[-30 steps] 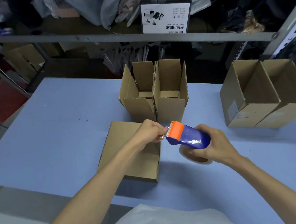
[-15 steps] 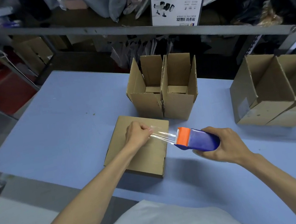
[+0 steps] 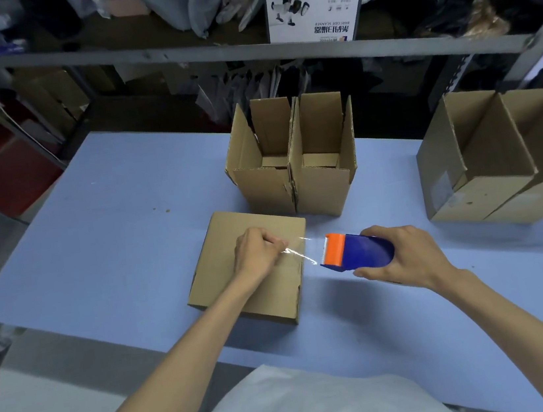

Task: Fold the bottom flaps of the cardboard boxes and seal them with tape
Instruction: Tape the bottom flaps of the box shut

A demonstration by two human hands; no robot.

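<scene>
Head view: left hand (image 3: 257, 252) pinches tape (image 3: 299, 254) over box (image 3: 236, 290), right hand (image 3: 404, 257) grips dispenser (image 3: 362, 251); likely flimsy, sticky, so hold end taut.

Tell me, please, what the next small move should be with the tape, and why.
Probably lower the left hand and press the free end of the clear tape onto the closed brown cardboard box. That hand pinches the end above the folded flaps, while the right hand grips the blue dispenser with the orange head beyond the box's right edge.
</scene>
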